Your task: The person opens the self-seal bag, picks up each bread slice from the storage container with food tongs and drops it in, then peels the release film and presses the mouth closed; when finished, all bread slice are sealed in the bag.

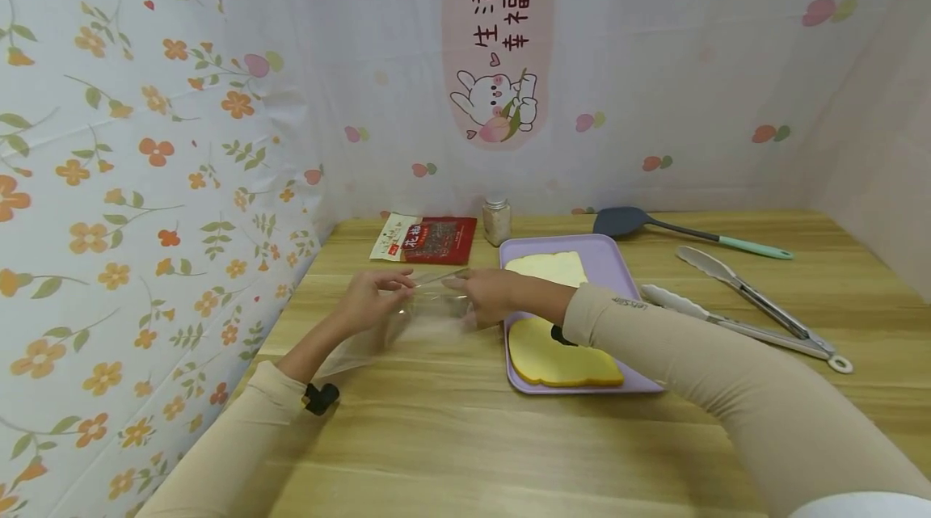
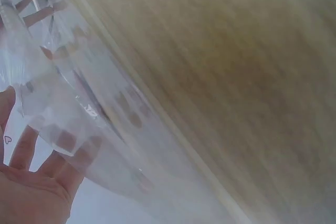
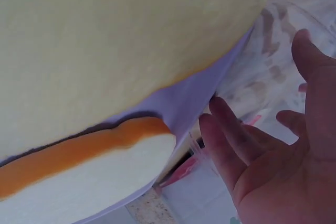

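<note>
A clear plastic bag (image 1: 429, 324) is stretched between both hands, low over the wooden table. At its left edge my left hand (image 1: 374, 300) holds the film with bent fingers; in the left wrist view, fingers (image 2: 55, 169) show partly through it. My right hand (image 1: 490, 296) holds the opposite side, beside the purple tray (image 1: 617, 259). In the right wrist view, its thumb and fingers (image 3: 223, 145) stand around the film. Two bread slices lie on the tray: a near slice (image 1: 563, 360) with an orange-brown crust and a paler far slice (image 1: 549, 266), partly covered by my right arm.
A red spice packet (image 1: 440, 239) and a small glass jar (image 1: 498, 221) stand at the back. To the right lie a dark spatula (image 1: 621, 221) with a mint handle and metal tongs (image 1: 756, 300). Patterned cloth (image 1: 393, 98) borders the table's back and left.
</note>
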`<state>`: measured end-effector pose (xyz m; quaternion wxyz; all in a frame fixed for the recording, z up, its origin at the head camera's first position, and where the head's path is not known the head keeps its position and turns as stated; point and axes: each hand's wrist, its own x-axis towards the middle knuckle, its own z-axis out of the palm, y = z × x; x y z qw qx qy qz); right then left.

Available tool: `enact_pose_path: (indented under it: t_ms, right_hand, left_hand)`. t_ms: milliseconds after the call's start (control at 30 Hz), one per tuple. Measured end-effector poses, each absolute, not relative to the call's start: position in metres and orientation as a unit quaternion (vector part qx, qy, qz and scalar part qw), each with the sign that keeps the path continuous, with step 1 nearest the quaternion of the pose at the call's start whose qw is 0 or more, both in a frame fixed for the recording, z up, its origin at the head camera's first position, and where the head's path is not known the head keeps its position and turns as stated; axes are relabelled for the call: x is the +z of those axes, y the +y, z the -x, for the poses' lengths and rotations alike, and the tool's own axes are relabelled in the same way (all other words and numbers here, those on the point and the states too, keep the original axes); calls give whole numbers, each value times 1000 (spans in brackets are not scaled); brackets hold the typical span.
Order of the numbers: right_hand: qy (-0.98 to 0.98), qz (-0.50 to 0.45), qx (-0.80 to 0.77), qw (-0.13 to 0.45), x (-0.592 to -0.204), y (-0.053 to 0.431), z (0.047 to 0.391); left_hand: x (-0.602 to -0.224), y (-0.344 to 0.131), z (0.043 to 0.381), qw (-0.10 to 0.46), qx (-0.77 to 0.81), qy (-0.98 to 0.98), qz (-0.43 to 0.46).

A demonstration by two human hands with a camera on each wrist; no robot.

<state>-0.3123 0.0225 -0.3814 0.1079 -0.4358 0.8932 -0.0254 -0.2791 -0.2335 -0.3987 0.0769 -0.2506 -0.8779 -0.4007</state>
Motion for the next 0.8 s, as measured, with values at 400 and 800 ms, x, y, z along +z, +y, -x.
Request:
enact_pose_path:
  t_ms: [400,800]
  right_hand:
    - [902,411,33,128,-384,22,306]
    - [879,444,9,172,-374,21,310]
  left_hand:
    - [-393,-235,279,45,-387,-893,226]
    - [-391,-230,279,45,-374,-895,239]
